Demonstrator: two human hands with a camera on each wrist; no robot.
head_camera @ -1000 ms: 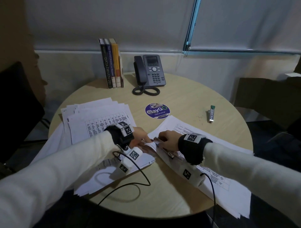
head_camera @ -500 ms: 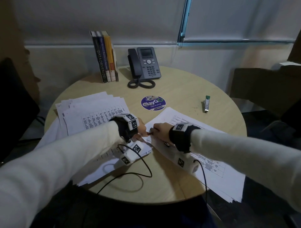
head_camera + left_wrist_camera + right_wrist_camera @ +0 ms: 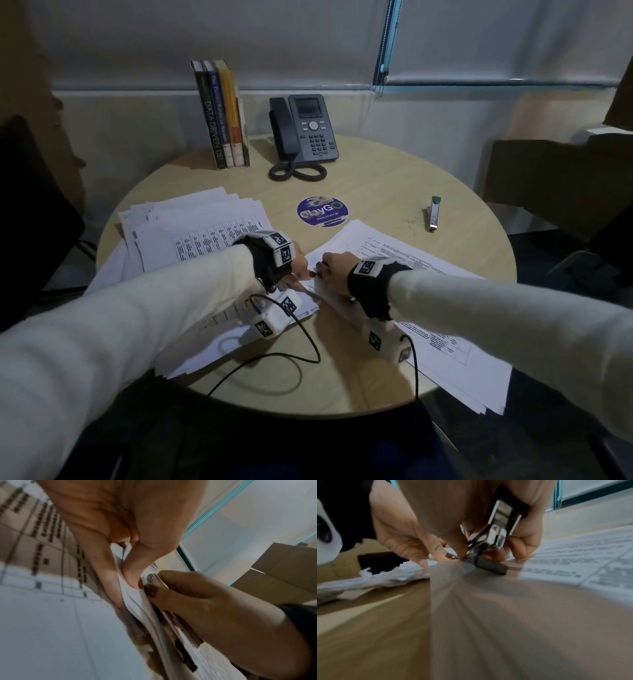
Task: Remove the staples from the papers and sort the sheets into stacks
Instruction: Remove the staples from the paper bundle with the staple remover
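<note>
A stapled set of printed sheets lies at the right of the round table. My left hand pinches its near left corner between thumb and fingers. Beside it, my right hand grips a metal staple remover, whose tip sits at that same corner. In the left wrist view the tool shows just under the right thumb. The staple itself is hidden by the fingers. A loose, fanned stack of sheets lies at the left, under my left forearm.
A small stapler lies at the right, with tiny bits of metal beside it. A round purple sticker is at the table's middle. A desk phone and upright books stand at the back. Wrist-camera cables trail over the front edge.
Both hands stay together at the paper's corner, a little farther from me than before. The head view has shifted slightly. Nothing was picked up or let go.
</note>
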